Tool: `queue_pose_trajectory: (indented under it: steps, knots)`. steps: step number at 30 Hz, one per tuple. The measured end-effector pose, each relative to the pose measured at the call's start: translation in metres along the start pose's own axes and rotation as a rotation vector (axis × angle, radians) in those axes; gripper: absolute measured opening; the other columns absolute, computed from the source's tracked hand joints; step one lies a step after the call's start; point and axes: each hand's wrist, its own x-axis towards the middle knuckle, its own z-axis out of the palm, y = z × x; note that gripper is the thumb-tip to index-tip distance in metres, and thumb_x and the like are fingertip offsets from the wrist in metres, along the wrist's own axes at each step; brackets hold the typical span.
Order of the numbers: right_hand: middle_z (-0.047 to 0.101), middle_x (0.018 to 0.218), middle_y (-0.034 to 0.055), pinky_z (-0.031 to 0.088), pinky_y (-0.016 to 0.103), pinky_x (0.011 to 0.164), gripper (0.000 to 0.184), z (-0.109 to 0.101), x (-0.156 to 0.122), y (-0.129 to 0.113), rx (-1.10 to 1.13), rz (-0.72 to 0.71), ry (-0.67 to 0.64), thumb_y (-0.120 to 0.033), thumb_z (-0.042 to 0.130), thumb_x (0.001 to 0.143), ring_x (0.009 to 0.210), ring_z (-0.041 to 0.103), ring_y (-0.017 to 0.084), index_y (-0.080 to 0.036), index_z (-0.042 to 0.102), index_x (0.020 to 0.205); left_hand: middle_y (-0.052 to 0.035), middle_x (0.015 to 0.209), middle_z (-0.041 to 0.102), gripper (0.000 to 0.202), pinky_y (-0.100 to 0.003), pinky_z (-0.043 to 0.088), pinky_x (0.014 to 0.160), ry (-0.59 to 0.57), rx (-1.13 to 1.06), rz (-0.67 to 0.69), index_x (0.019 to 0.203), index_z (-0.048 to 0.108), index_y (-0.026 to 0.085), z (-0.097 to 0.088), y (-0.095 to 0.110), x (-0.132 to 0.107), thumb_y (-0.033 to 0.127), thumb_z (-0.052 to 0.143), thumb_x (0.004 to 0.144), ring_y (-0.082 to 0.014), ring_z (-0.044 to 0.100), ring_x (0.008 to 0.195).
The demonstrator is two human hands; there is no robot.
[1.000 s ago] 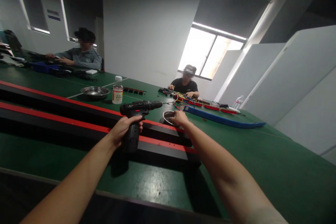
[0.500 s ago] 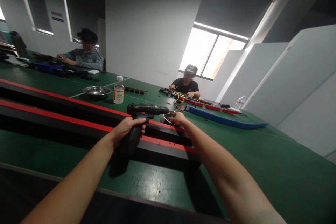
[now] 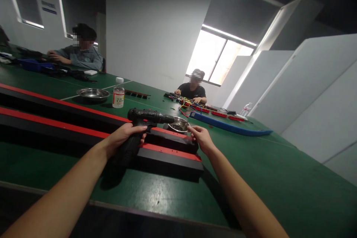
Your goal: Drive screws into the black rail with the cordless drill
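Observation:
A black cordless drill [image 3: 139,119] is gripped by its handle in my left hand [image 3: 122,137], its chuck aimed to the right. My right hand [image 3: 202,137] is just right of a small metal bowl [image 3: 184,122] with small dark pieces inside. Thumb and fingertips of that hand are pinched together; whatever lies between them is too small to make out. Below both hands run two long black beams with red top faces, the nearer beam [image 3: 170,163] and the farther beam [image 3: 164,140]. Small holes show in the red near their right ends.
A shallow metal dish [image 3: 93,94] and a capped bottle [image 3: 118,95] stand beyond the beams. A long blue strip [image 3: 231,124] lies to the right of the bowl. Two people sit across the green table [image 3: 264,178], one behind a heap of coloured wires [image 3: 189,104].
My right hand has come out of the small bowl toward me and to the right, fingers pinched. The drill stays in my left hand. The whole view has shifted slightly.

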Motion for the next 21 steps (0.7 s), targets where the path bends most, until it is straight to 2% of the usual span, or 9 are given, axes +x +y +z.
queue_pose_trajectory:
  steps: [3, 6, 14, 21]
  knots:
    - [0.055, 0.057, -0.0016, 0.033, 0.026, 0.052, 0.047, -0.005, -0.022, 0.004, 0.05, -0.052, 0.04, -0.063, 0.075, 0.074, 0.051, 0.045, 0.011, -0.016, 0.07, 0.075, -0.0037, 0.07, 0.065, 0.03, -0.02, 0.053, 0.05, -0.025, 0.057, -0.025, 0.076, 0.067, 0.012, 0.002, 0.002, -0.003, 0.038, 0.081, 0.077, -0.0122, 0.064, 0.057]
    - [0.058, 0.06, 0.0001, 0.037, 0.027, 0.055, 0.047, -0.002, -0.031, 0.007, 0.033, -0.103, 0.099, -0.064, 0.072, 0.077, 0.055, 0.049, 0.013, -0.017, 0.068, 0.071, -0.0031, 0.07, 0.065, 0.031, -0.019, 0.052, 0.048, 0.002, 0.094, -0.065, 0.076, 0.067, 0.013, 0.005, 0.003, -0.007, 0.039, 0.082, 0.075, -0.0123, 0.064, 0.056]
    - [0.055, 0.061, -0.0009, 0.037, 0.027, 0.055, 0.048, 0.007, -0.035, 0.014, 0.061, -0.156, 0.165, -0.065, 0.067, 0.081, 0.056, 0.048, 0.013, -0.019, 0.065, 0.071, -0.0033, 0.071, 0.066, 0.031, -0.021, 0.053, 0.054, -0.033, 0.137, -0.093, 0.08, 0.067, 0.014, 0.002, 0.001, -0.01, 0.043, 0.079, 0.078, -0.0132, 0.063, 0.059]
    - [0.059, 0.066, 0.0001, 0.04, 0.027, 0.058, 0.045, 0.008, -0.039, 0.009, 0.085, -0.175, 0.116, -0.063, 0.067, 0.083, 0.058, 0.05, 0.013, -0.019, 0.066, 0.073, -0.0036, 0.072, 0.066, 0.033, -0.023, 0.053, 0.055, -0.001, 0.176, -0.112, 0.08, 0.065, 0.014, 0.006, 0.002, -0.016, 0.044, 0.079, 0.077, -0.0146, 0.064, 0.062]
